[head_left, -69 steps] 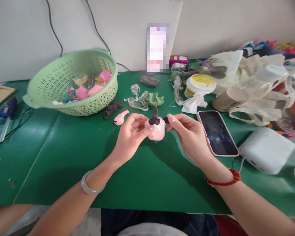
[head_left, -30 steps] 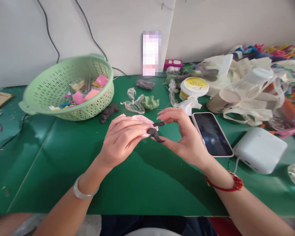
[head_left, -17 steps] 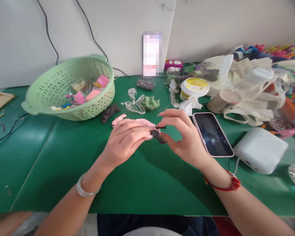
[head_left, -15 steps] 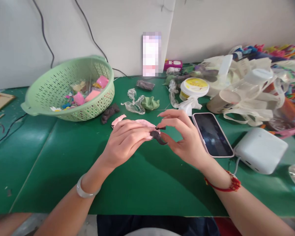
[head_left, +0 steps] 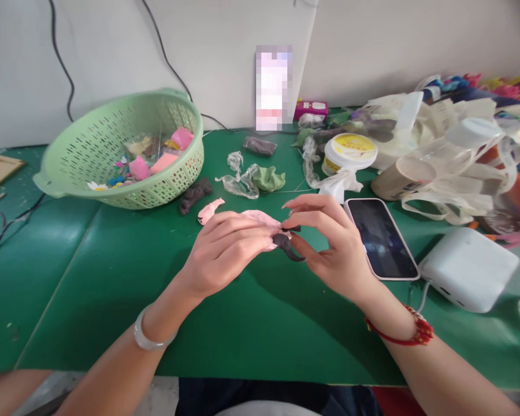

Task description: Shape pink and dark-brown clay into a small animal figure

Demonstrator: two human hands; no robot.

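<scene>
My left hand (head_left: 223,251) is closed around a pink clay piece (head_left: 260,218), whose middle is hidden under the fingers; a pink tip (head_left: 210,211) shows beyond the knuckles. From its right end stick out a curved dark grey clay strip (head_left: 288,247) and a thinner dark piece (head_left: 292,229) above it. The index finger and thumb of my right hand (head_left: 335,245) are bent around these dark ends, the index fingertip on the thinner piece and the thumb close by the curved strip. Both hands are held over the green table (head_left: 242,329).
A green basket (head_left: 125,199) with colourful pieces stands at left, a dark clay lump (head_left: 196,195) beside it. Behind my hands lie crumpled plastic wrap and a green lump (head_left: 268,179). At right are a phone (head_left: 383,240), a white box (head_left: 470,268), a tub (head_left: 351,151) and plastic bags.
The view has shifted slightly, so hands and table things sit a little differently in the picture. Both hands keep nearly the same hold on the clay.
</scene>
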